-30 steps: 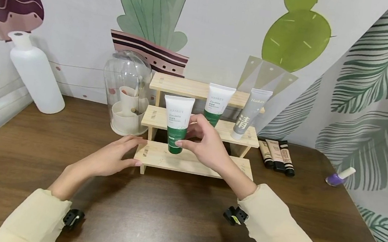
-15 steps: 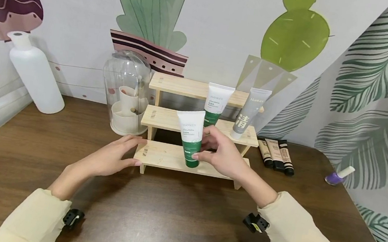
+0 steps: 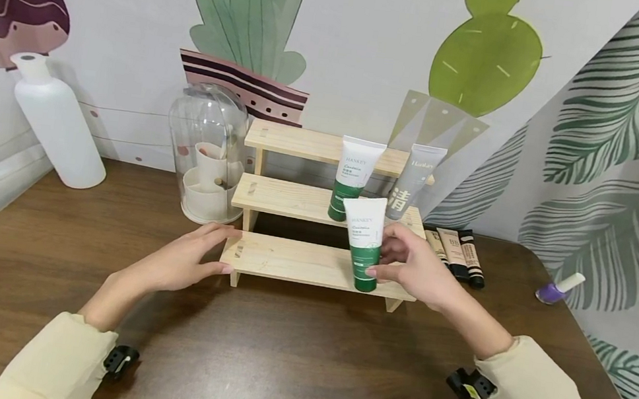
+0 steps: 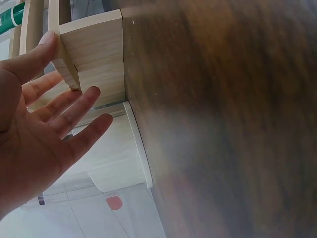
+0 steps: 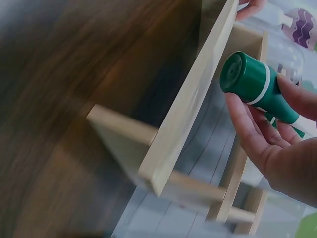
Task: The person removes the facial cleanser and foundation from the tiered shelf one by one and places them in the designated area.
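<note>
My right hand (image 3: 422, 265) grips a white squeeze tube with a green cap end (image 3: 363, 241) near its lower part. In the right wrist view the green cap (image 5: 245, 77) points down, slightly apart from the lowest shelf board. My left hand (image 3: 183, 259) touches the left end of the wooden three-step display shelf (image 3: 288, 259), thumb at the front corner, fingers extended. In the left wrist view its thumb (image 4: 37, 54) rests against the board's end. On the middle step stand another white-and-green tube (image 3: 354, 170) and a grey tube (image 3: 414, 178), partly hidden by the held tube.
Left of the shelf stands a clear-domed holder (image 3: 204, 165) with white cups inside. A white bottle (image 3: 62, 121) leans by the wall farther left. To the right lie several small beige tubes (image 3: 453, 252) and a purple nail polish bottle (image 3: 553, 291). A printed cloth hangs behind.
My right hand has carried the tube rightward and a little toward me along the lowest step, from its left part to its right part. The left hand has stayed in place.
</note>
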The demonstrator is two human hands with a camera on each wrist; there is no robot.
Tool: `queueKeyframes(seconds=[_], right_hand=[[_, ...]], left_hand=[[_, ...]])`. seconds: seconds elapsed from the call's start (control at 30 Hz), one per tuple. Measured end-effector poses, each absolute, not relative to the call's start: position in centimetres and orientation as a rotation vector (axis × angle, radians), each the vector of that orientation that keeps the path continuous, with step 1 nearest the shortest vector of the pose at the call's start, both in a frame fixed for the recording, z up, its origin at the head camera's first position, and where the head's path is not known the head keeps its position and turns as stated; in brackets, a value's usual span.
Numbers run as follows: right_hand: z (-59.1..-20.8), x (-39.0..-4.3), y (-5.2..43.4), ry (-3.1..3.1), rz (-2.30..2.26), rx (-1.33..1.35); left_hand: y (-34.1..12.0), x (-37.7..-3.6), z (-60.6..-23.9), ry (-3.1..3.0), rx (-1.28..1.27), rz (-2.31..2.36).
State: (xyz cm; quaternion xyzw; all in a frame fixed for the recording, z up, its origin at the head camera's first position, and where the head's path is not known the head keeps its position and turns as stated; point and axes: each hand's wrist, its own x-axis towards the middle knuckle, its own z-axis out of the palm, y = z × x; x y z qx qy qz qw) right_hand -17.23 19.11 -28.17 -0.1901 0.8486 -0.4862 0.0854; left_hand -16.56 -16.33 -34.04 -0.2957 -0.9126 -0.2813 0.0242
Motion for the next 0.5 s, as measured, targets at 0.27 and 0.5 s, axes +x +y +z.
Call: queueKeyframes(seconds=[0.27,0.5], right_hand=[[-28.1,-16.4,22.6,2.540,-1.431,-0.455],[-27.9,-15.6,25.1,2.486,-1.432,-0.365]], left_hand=[[-16.2,-16.5,-33.9,-2.818,-0.921,-0.877],[-16.2,-16.4,-33.8,-2.815,-0.919,-0.873]])
